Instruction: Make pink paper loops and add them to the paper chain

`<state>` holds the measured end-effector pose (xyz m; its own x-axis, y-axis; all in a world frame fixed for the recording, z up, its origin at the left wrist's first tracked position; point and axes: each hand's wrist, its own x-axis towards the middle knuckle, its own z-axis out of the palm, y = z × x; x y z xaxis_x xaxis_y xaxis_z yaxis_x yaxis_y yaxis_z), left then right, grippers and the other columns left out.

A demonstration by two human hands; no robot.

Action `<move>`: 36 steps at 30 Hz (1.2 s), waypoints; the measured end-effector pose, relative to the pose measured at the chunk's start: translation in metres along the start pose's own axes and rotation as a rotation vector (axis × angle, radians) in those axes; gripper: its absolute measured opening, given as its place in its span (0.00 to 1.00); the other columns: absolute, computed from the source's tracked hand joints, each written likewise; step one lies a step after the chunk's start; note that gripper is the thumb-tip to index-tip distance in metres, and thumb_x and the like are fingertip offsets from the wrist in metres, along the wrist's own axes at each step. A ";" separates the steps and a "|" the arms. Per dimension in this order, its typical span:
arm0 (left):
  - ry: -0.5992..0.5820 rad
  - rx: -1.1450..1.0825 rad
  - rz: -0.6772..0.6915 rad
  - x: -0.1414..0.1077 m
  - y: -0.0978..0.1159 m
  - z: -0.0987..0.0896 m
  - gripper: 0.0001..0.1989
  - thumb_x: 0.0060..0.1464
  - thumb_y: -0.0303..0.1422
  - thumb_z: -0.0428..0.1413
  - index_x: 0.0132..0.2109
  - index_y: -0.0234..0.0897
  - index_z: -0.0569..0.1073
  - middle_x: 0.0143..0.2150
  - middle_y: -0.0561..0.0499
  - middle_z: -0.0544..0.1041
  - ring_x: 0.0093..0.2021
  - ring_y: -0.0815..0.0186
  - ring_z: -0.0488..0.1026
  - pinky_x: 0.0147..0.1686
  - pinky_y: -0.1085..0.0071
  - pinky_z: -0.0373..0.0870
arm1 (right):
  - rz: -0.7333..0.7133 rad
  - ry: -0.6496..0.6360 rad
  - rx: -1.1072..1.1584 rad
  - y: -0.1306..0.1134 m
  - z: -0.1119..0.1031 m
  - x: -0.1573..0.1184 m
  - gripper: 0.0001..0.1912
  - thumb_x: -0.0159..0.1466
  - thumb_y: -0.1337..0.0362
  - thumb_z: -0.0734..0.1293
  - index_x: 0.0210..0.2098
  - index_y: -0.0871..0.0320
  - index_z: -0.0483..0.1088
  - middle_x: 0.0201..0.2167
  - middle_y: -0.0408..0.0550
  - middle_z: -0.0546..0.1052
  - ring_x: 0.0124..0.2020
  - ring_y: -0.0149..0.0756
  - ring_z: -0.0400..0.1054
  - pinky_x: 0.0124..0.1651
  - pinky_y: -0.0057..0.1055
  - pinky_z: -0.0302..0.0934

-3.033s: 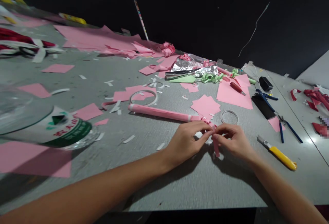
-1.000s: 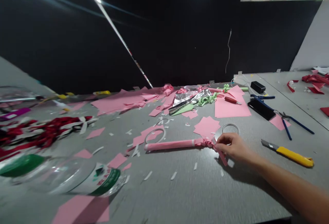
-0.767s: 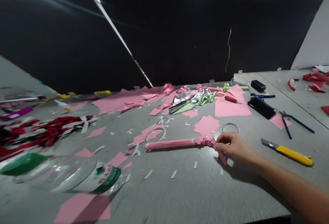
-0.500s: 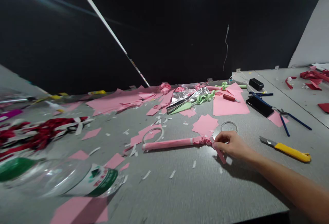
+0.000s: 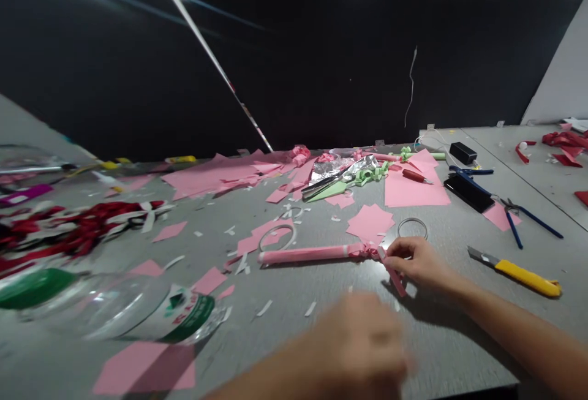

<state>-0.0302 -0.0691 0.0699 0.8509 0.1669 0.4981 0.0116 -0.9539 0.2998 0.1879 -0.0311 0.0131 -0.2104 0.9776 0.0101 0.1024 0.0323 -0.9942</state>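
A pink paper-wrapped stick (image 5: 307,254) lies on the grey table, with a crumpled paper part at its right end. My right hand (image 5: 416,260) pinches the pink strip (image 5: 394,279) at that end, thumb and fingers together. Low in the centre, nearer to me than the stick, my left hand (image 5: 362,345) is smeared by motion; its fingers cannot be made out. Behind the stick's left part sits a white tape ring (image 5: 277,237). A metal-coloured ring (image 5: 412,228) rests just behind my right hand.
A clear bottle (image 5: 119,306) lies at the left front. Red and white ribbons (image 5: 82,228) are behind it. On the right are a yellow cutter (image 5: 528,277), pliers (image 5: 514,209) and a black phone (image 5: 468,192). Scissors (image 5: 326,185) and pink sheets (image 5: 417,189) lie farther back.
My left hand has come into view from the bottom edge. My right hand still pinches the strip. The whole view has shifted slightly.
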 end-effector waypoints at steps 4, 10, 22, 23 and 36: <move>0.550 -0.110 -0.506 0.005 -0.066 0.019 0.13 0.67 0.28 0.57 0.31 0.38 0.72 0.26 0.54 0.77 0.26 0.67 0.74 0.30 0.72 0.70 | 0.024 -0.024 0.019 0.000 0.000 -0.001 0.10 0.63 0.57 0.74 0.31 0.56 0.75 0.23 0.44 0.76 0.23 0.33 0.69 0.29 0.32 0.65; 0.604 -0.304 -0.732 0.000 -0.081 0.038 0.05 0.64 0.32 0.60 0.38 0.37 0.79 0.35 0.51 0.83 0.34 0.65 0.80 0.38 0.71 0.76 | 0.076 -0.012 0.007 -0.003 0.001 -0.002 0.11 0.61 0.55 0.75 0.33 0.57 0.76 0.25 0.44 0.77 0.25 0.32 0.70 0.28 0.30 0.65; 0.563 -0.154 -0.570 -0.003 -0.077 0.047 0.04 0.63 0.25 0.61 0.40 0.37 0.79 0.35 0.53 0.83 0.34 0.66 0.78 0.38 0.71 0.72 | 0.046 0.021 -0.001 0.003 -0.001 0.000 0.15 0.63 0.51 0.76 0.32 0.56 0.76 0.25 0.46 0.78 0.24 0.34 0.71 0.29 0.33 0.68; 0.556 -0.149 -0.567 -0.004 -0.077 0.047 0.04 0.63 0.25 0.61 0.41 0.37 0.79 0.36 0.52 0.83 0.34 0.66 0.78 0.38 0.70 0.72 | 0.044 0.014 -0.003 0.002 -0.001 0.000 0.16 0.63 0.50 0.76 0.32 0.56 0.76 0.24 0.45 0.78 0.24 0.34 0.71 0.29 0.33 0.68; 0.541 -0.114 -0.572 -0.003 -0.081 0.050 0.04 0.64 0.27 0.62 0.42 0.37 0.83 0.38 0.49 0.87 0.38 0.60 0.84 0.41 0.66 0.75 | 0.018 -0.004 -0.080 -0.002 -0.001 -0.003 0.12 0.64 0.54 0.75 0.35 0.57 0.77 0.28 0.46 0.79 0.27 0.35 0.74 0.30 0.33 0.70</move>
<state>-0.0080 -0.0052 0.0035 0.3557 0.7488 0.5593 0.2905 -0.6574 0.6953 0.1896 -0.0337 0.0156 -0.2120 0.9772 -0.0084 0.1834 0.0313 -0.9825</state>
